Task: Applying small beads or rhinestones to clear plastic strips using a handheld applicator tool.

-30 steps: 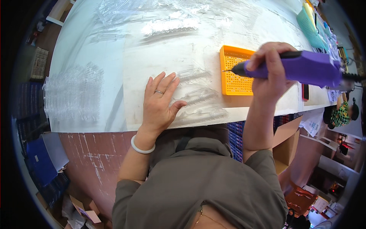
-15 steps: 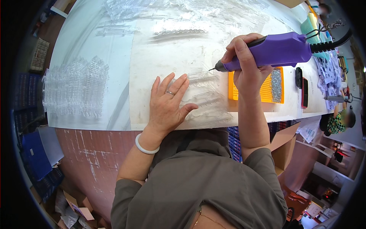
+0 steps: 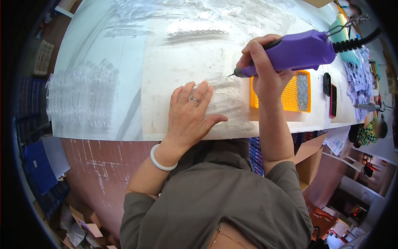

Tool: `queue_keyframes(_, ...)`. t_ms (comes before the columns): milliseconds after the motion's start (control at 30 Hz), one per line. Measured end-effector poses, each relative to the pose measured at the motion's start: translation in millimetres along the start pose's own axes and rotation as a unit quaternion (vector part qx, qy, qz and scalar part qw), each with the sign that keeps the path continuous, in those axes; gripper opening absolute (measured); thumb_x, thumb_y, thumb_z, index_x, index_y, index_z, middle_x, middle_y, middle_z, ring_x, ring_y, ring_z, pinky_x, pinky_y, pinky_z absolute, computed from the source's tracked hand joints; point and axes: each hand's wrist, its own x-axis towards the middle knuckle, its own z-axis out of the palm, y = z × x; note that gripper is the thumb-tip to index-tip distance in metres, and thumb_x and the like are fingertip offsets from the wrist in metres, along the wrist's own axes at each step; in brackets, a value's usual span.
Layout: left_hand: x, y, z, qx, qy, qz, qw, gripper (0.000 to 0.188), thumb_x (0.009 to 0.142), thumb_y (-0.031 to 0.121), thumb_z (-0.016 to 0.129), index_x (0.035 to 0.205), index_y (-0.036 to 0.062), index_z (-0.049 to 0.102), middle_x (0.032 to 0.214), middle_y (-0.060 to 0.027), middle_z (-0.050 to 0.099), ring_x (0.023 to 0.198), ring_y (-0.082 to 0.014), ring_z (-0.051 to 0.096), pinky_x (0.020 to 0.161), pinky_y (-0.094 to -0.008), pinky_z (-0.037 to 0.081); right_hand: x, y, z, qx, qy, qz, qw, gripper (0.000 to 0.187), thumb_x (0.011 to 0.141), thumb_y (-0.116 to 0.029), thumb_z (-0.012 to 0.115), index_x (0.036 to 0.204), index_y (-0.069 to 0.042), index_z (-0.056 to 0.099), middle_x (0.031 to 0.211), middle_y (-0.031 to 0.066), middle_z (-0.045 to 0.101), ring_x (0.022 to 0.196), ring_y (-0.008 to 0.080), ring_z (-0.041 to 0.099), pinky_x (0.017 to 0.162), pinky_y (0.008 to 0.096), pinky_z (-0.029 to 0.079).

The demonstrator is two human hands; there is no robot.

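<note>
A purple electric screwdriver [image 3: 304, 50] is gripped in my right hand [image 3: 265, 68], its thin bit pointing left and slightly down. The bit's tip is by the far end of a transparent plastic strip [image 3: 226, 85]; whether they touch I cannot tell. My left hand [image 3: 188, 114], with a ring and a white bangle, lies flat, fingertips on or beside the strip's left end, thumb out to the right. Other transparent strips [image 3: 232, 108] lie nearer to me, partly hidden by the left hand. Right of them is an orange tray [image 3: 254, 99] with small silver metal pieces [image 3: 303, 92].
Rows of transparent toothed pieces [image 3: 83, 95] lie at the left, with more [image 3: 132, 20] at the back. Two dark phone-like objects [image 3: 333, 101] rest right of the tray. A purple-white pile [image 3: 356, 76] and a green basket [image 3: 351, 54] stand farther right. Another person [image 3: 367, 132] is beyond.
My left hand has shifted a little right, nearer the bit. The screwdriver has tilted slightly, its rear end moving up and left. My right hand keeps its grip.
</note>
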Motion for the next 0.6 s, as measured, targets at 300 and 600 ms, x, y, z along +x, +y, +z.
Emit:
queue_keyframes(300, 2.2, 9.0, -4.1, 0.029, -0.017, -0.001, 0.999, 0.074, 0.080, 0.060, 0.061, 0.122, -0.0009, 0.060, 0.130, -0.0127, 0.056, 0.115, -0.0338, 0.049, 0.098, -0.0452, 0.039, 1.7, 2.2, 2.0, -0.031, -0.056, 0.018, 0.998, 0.005, 0.085, 0.004, 0.062, 0.087, 0.000, 0.062, 0.074, 0.0098, 0.066, 0.057, 0.0139, 0.065, 0.054, 0.0244, 0.054)
queue_keyframes(600, -0.2, 12.8, -5.3, 0.064, -0.033, -0.002, 0.997, 0.075, 0.078, 0.058, 0.064, 0.125, -0.0010, 0.059, 0.132, -0.0118, 0.056, 0.116, -0.0339, 0.050, 0.100, -0.0454, 0.040, 6.5, -40.5, -29.8, 0.020, 0.029, -0.056, 0.998, 0.006, 0.087, 0.000, 0.066, 0.093, 0.001, 0.065, 0.084, 0.0133, 0.071, 0.060, 0.0144, 0.068, 0.056, 0.0216, 0.053)
